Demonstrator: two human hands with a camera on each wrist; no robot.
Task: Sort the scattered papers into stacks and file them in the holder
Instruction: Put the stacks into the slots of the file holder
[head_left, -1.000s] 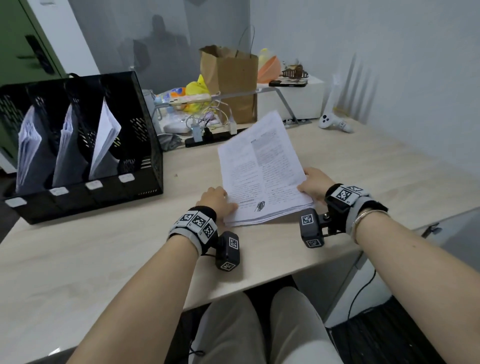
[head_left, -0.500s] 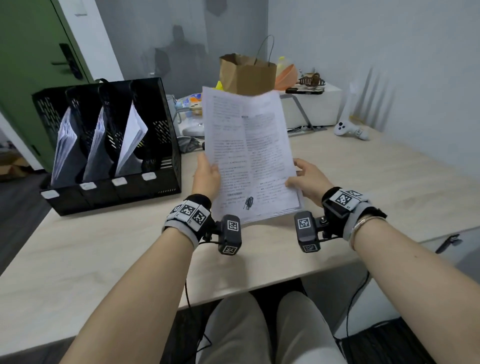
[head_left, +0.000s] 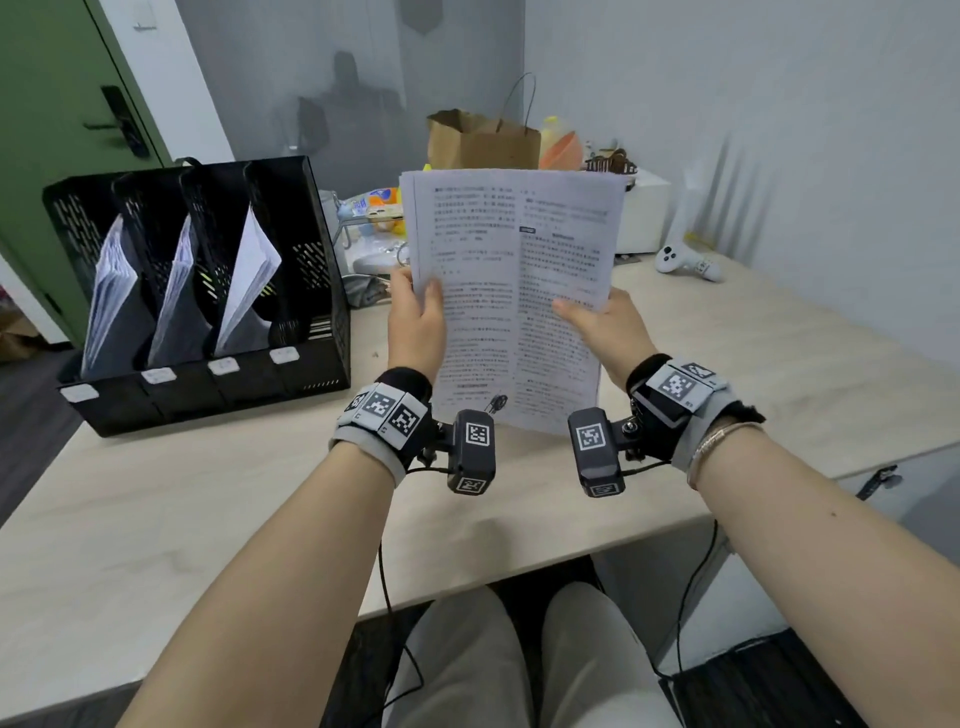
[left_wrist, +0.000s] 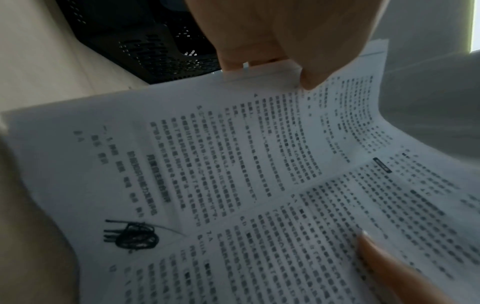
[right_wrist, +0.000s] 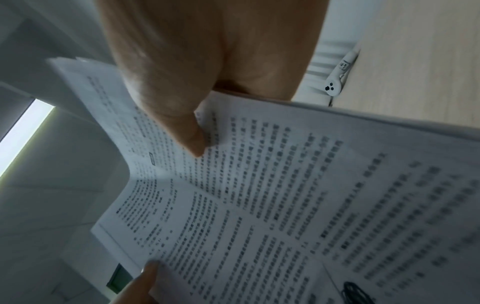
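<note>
Beyond the left hand (head_left: 415, 322) and out to its left stands a black perforated metal file holder with four slots (head_left: 311, 270) on the pale wooden desk (head_left: 753, 353); three of its slots each hold a leaning sheaf of white filed papers (head_left: 249, 280), and the slot nearest the hand looks unfilled. Directly past both hands, mostly hidden by the raised sheets, sit a brown paper carrier bag (head_left: 483, 140), a white box (head_left: 644, 218) and a clutter of small coloured items too blurred to name. Beyond the right hand (head_left: 608, 327) and to its right, a white handheld controller (head_left: 685, 260) lies on the desk. Nothing stands between the left hand and the holder.

A stack of white printed paper sheets (head_left: 514, 291) is held up off the desk between the two hands, in front of the person's view. The left hand pinches its left edge, thumb on the printed face and fingers behind; the right hand pinches the right edge the same way, as the wrist views show, with a thumb (right_wrist: 182, 123) pressed on the text. Both grips sit at about mid-height of the page.

The stack stands nearly upright, its long axis running up and away from the hands, printed face toward the person, with a black ink scribble (left_wrist: 132, 236) near the bottom edge, closer to the left hand.
</note>
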